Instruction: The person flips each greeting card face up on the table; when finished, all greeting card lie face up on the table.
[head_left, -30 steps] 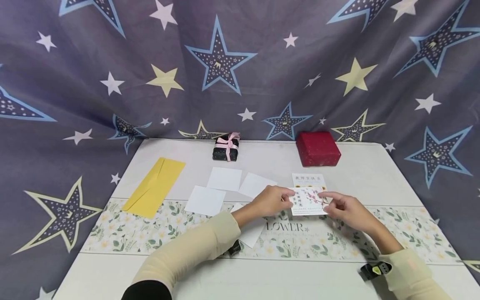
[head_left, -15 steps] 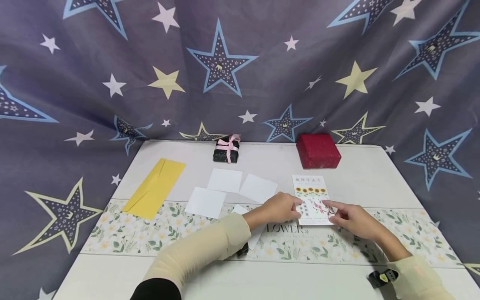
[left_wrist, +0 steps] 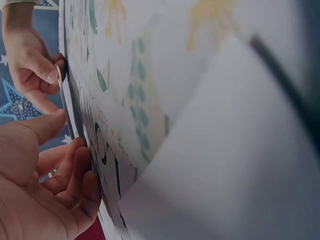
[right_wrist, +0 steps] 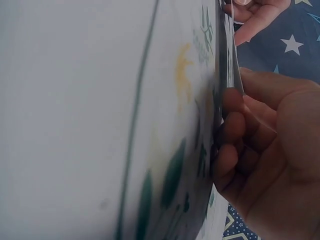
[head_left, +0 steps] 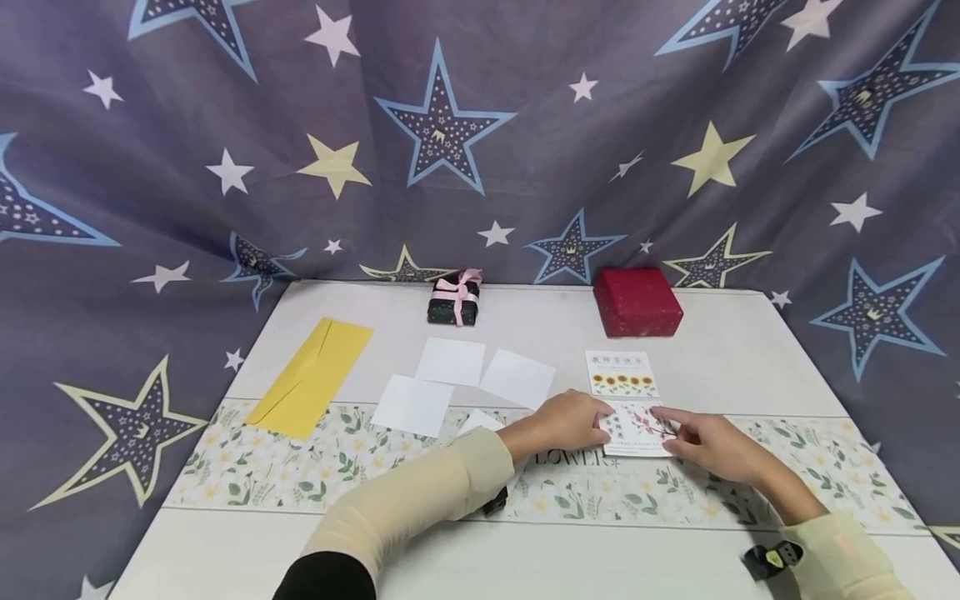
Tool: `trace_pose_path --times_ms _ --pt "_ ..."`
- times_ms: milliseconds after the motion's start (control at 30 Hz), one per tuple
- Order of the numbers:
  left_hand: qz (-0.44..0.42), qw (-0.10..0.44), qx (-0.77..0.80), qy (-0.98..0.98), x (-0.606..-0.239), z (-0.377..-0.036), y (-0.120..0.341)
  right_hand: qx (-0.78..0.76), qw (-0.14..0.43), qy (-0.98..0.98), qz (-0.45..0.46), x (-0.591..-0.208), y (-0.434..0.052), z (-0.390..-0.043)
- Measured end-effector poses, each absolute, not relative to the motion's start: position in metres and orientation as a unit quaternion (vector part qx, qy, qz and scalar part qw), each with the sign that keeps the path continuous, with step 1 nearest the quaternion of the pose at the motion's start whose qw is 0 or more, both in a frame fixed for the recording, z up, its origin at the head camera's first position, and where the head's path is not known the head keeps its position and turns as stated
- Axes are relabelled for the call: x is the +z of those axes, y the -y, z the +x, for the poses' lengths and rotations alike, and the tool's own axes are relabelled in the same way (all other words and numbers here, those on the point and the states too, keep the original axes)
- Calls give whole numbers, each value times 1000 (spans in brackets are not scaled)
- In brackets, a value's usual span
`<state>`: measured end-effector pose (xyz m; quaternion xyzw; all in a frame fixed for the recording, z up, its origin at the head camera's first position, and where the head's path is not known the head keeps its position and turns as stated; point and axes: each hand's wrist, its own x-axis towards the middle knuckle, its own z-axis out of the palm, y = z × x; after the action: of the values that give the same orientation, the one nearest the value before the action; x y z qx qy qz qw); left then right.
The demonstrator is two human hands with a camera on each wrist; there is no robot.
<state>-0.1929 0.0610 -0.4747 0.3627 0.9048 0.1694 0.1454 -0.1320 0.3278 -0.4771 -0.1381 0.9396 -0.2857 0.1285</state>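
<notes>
A white greeting card with pink blossoms and dark characters [head_left: 636, 429] lies low over the floral band of the table. My left hand [head_left: 566, 419] pinches its left edge, and my right hand [head_left: 711, 447] pinches its right edge. In the left wrist view, the left thumb [left_wrist: 50, 125] presses the thin card's edge close above the table surface. The right thumb [right_wrist: 265, 85] does likewise in the right wrist view. Just beyond it lies a second greeting card with a row of sunflowers [head_left: 622, 364], apart from both hands.
Several blank white cards [head_left: 450, 362] lie left of centre, one [head_left: 480, 419] partly under the left forearm. Farther left is a yellow envelope [head_left: 311, 379]. Along the back stand a black gift box with pink ribbon [head_left: 454, 302] and a red box [head_left: 637, 302]. A starry curtain [head_left: 525, 167] hangs behind.
Both hands have brought the blossom card down and nearer, slightly right. It overlapped the sunflower card before; now the sunflower card shows whole, with a small gap between them.
</notes>
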Motion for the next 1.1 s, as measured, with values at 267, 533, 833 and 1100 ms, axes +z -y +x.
trace_pose_path --times_ms 267,533,833,1100 --pt "356 151 160 -908 -477 -194 -65 -276 135 -942 -136 -479 -329 -135" --pt "354 147 143 -913 -475 -192 -68 -272 156 -942 -121 -476 -328 -135" --pt "341 119 104 -927 -478 -187 -74 -275 153 -944 -100 -477 -326 -136" --pt "366 139 105 -914 -473 -189 -73 -289 167 -932 -142 -470 -333 -138"
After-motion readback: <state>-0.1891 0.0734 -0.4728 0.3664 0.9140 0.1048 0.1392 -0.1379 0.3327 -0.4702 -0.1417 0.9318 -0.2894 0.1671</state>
